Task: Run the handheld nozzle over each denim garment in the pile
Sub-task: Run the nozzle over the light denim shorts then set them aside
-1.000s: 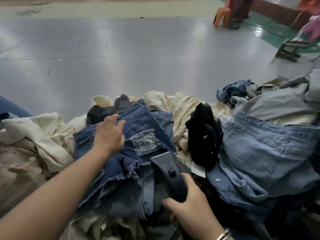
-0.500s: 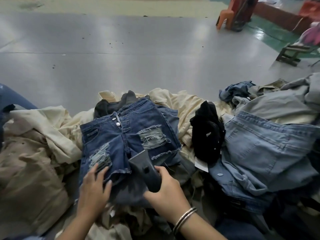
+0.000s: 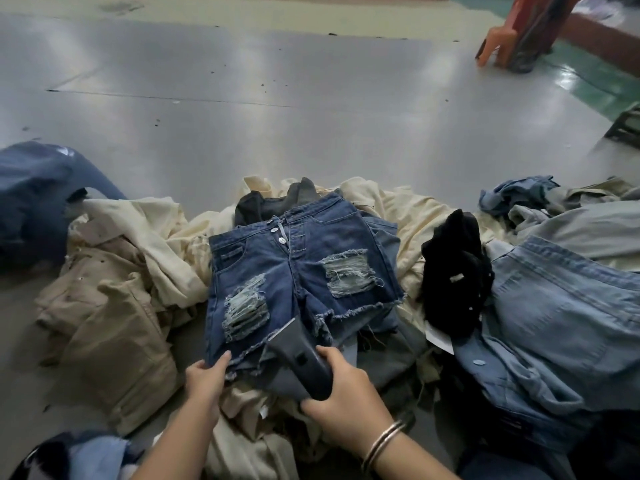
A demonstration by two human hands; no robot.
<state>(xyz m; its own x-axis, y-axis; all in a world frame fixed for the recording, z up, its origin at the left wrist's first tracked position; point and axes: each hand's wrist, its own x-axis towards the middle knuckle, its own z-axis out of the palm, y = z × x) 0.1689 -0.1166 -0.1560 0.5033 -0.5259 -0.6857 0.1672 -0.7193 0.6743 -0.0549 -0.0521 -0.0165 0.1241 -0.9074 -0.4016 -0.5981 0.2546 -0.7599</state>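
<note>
R hand gripping nozzle, pointing up-left, L hand pinching denim shorts hem

Grey glossy floor fills the far half, soft light streaks reflecting off it, small dark specks scattered about. Thin seam line runs across far left. Pale cream-yellow floor strip at the far edge. Green painted floor section far right, shiny with a bright glare patch. Orange plastic stool far right, something dark and red-striped standing against it, blurred. Brown low ledge or wall base behind that. Dark frame at right edge, cut off, unclear. Dim, diffuse lighting overall.
</note>
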